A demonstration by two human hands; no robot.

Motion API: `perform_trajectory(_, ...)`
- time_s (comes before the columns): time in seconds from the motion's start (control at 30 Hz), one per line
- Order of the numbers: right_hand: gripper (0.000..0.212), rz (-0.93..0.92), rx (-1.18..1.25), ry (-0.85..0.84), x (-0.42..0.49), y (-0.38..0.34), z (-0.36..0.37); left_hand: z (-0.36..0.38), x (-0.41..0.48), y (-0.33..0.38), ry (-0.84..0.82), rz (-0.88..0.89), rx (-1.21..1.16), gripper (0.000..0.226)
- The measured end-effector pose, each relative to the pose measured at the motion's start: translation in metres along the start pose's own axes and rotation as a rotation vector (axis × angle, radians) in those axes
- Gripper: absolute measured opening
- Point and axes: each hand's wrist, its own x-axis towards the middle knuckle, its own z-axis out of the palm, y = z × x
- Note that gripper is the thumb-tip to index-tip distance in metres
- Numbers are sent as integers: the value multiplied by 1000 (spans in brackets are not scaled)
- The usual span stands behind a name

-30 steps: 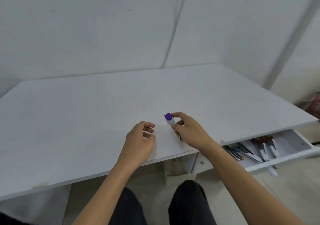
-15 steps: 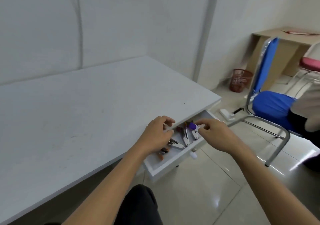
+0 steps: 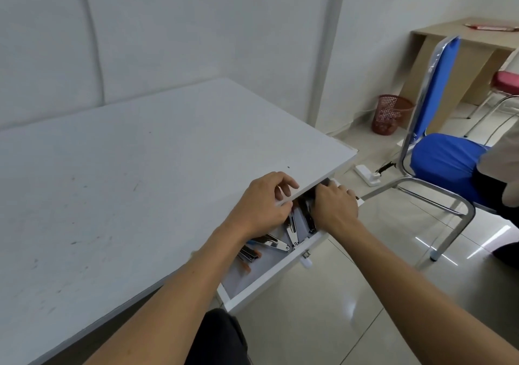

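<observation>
My right hand [image 3: 334,209] is inside the open white drawer [image 3: 269,280] under the table's right corner. Its fingers reach back beneath the tabletop and are hidden. The purple-capped item it held earlier is not visible. My left hand [image 3: 262,206] sits on the edge of the white table [image 3: 140,182] just above the drawer, fingers curled on top and thumb below the edge. Several chrome staplers [image 3: 292,230] and orange-tipped tools [image 3: 248,253] lie in the drawer.
A blue chair [image 3: 443,162] with chrome legs stands to the right, with part of another person [image 3: 502,168] on it. A white power strip [image 3: 368,175], a red wastebasket [image 3: 390,114] and a wooden desk [image 3: 463,41] are beyond.
My view swung right from the tabletop to the drawer. My right hand carried the purple-capped item off the table and went deep into the drawer. My left hand moved to the table's edge.
</observation>
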Motion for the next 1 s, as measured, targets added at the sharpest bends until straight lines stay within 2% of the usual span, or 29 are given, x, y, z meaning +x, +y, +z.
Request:
perform_trajectory(0.17,41,26,82,-86,9,1,7,2,-2,2,23,5,-20,23)
perform_trajectory(0.33,29,-55,112,-238,12,-1,-1,3,-3,3,23,-4,2,23)
perform_trajectory(0.43,24,-119,235,-302,9,-5,0,2,-4,3,30,-3,9,23)
perform_trajectory(0.57,24,-39,198,-118,7,-3,5,2,-5,4,43,-13,-14,24)
perform_trajectory(0.63,27,-43,189,-91,6,0,3,2,-4,4,42,-19,-21,25)
perform_trajectory(0.77,18,-62,234,6,-9,8,-11,2,-4,3,46,-35,-44,26)
perform_trajectory(0.93,45,92,448,233,-59,21,-7,2,-6,3,42,-6,30,27)
perform_trajectory(1.0,59,217,639,238,-85,19,2,3,-7,2,7,17,138,32)
